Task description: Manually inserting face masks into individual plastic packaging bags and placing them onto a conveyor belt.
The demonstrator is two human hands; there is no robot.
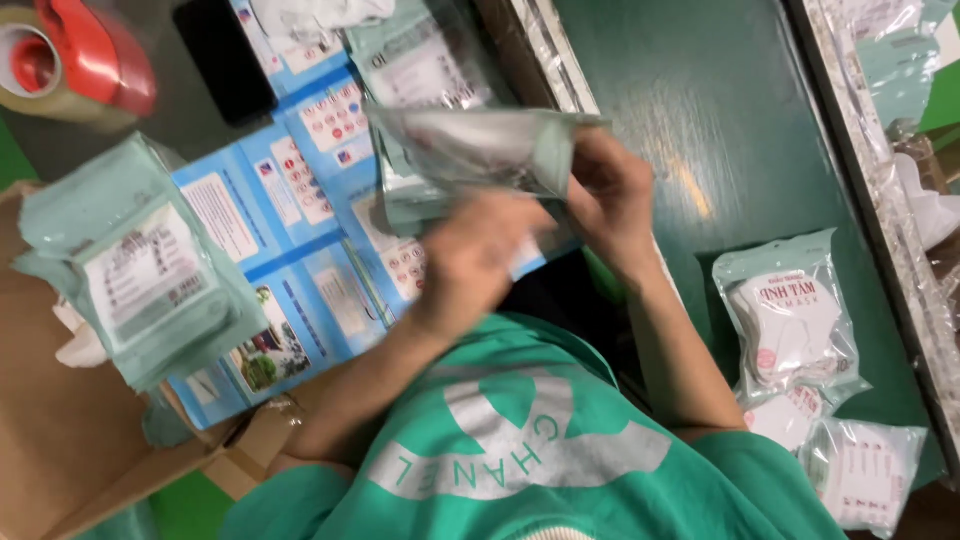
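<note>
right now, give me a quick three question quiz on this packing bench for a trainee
1. True or false: the left hand and right hand hold one pale green pouch between them.
2. Where is the red tape dispenser? A top left, B bottom right, C centre.
3. What lies on the dark green surface at the right?
Key: 1 true; 2 A; 3 sealed pouches with white contents.

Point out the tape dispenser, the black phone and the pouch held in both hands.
tape dispenser (85,55), head view, on its red body.
black phone (222,55), head view, middle of its dark face.
pouch (470,150), head view, on its clear front.
</note>
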